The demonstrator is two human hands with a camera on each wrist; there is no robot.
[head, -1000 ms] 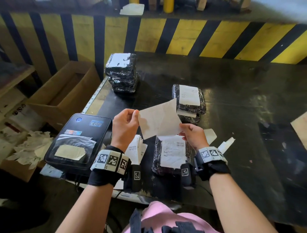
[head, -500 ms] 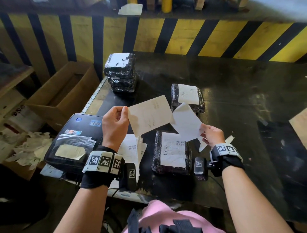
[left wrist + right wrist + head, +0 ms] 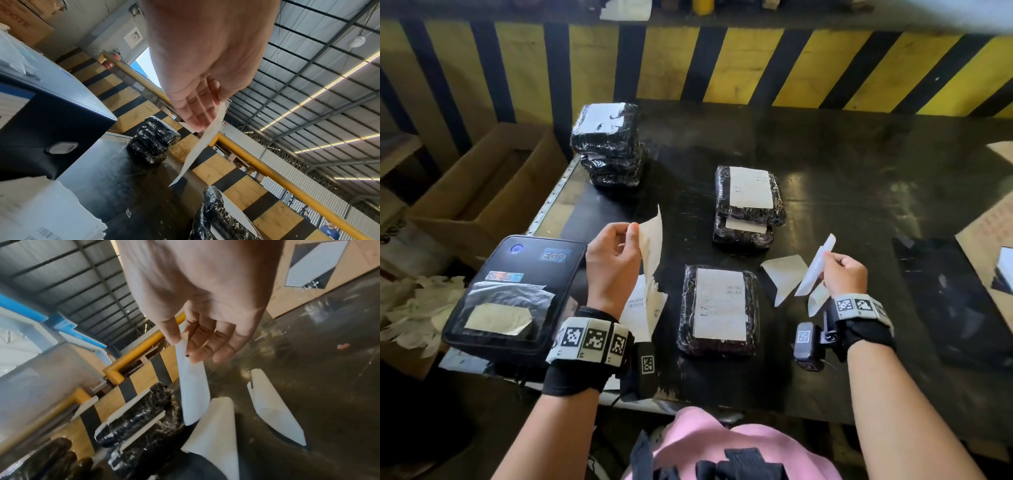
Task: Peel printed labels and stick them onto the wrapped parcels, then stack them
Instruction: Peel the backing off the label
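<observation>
Two thin papers, one in each hand. Left hand (image 3: pixel 611 260) raised beside the label printer (image 3: pixel 517 291), pinching the top edge of a peeled label (image 3: pixel 652 240) between thumb and fingers, with the paper hanging down and curling a little. Right hand (image 3: pixel 844 270) out to the side, low over the table (image 3: pixel 825 164), pinching a white backing sheet (image 3: pixel 816 267) just above two loose sheets (image 3: pixel 784 277) lying there. Probably rubbish, ready to drop.

Very light and very floppy, this label. Most likely sticky on one side, so easy to fold onto itself or catch on a finger. Best to hold by the very edge or a corner, as now, with skin off the gluey face. Better with both hands on two corners, to keep it flat. Lay one edge down first, then rub toward the other edge to push out bumps. No hard pulling: thin paper, easy to tear.

Nearest parcel (image 3: pixel 719 308) right in front, between the hands, already wearing a label. Behind it, a stack of two (image 3: pixel 748 202), top one labelled too. Far left, a taller stack (image 3: pixel 607 144). Shiny, crinkly black wrap on all, so press firmly. Small and squashy-looking; grip by the two long sides for stacking. More printed labels (image 3: pixel 643 308) piled below the left hand.
</observation>
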